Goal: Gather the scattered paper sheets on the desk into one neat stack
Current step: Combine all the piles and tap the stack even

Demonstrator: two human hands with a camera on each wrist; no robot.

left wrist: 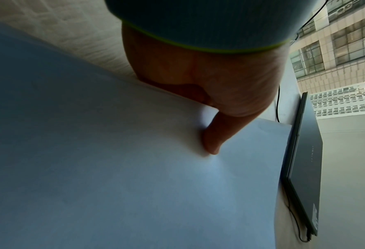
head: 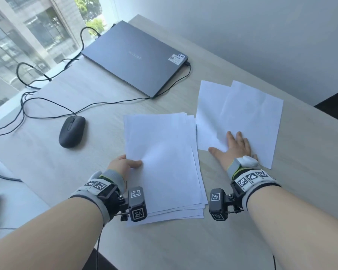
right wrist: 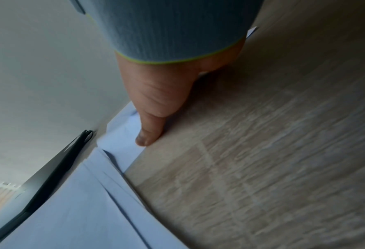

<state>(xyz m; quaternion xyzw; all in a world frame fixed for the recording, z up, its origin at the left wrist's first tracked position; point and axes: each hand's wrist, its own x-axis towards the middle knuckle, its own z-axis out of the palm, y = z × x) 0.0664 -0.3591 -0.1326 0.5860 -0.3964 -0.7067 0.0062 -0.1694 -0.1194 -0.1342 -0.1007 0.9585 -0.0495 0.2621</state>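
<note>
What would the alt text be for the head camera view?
The left hand grips the edge of a loose paper stack while the right hand presses flat on two overlapping sheets beside it, on a desk with a closed laptop and mouse.

two hands: left hand (head: 123, 164), right hand (head: 236, 147). one fanned stack of sheets (head: 164, 162) at 6 o'clock on the bench (head: 86, 94), exact count unclear. two loose sheets (head: 242, 114) at 3 o'clock. one laptop (head: 135, 57) at 12. one mouse (head: 72, 131) at 9.
</note>
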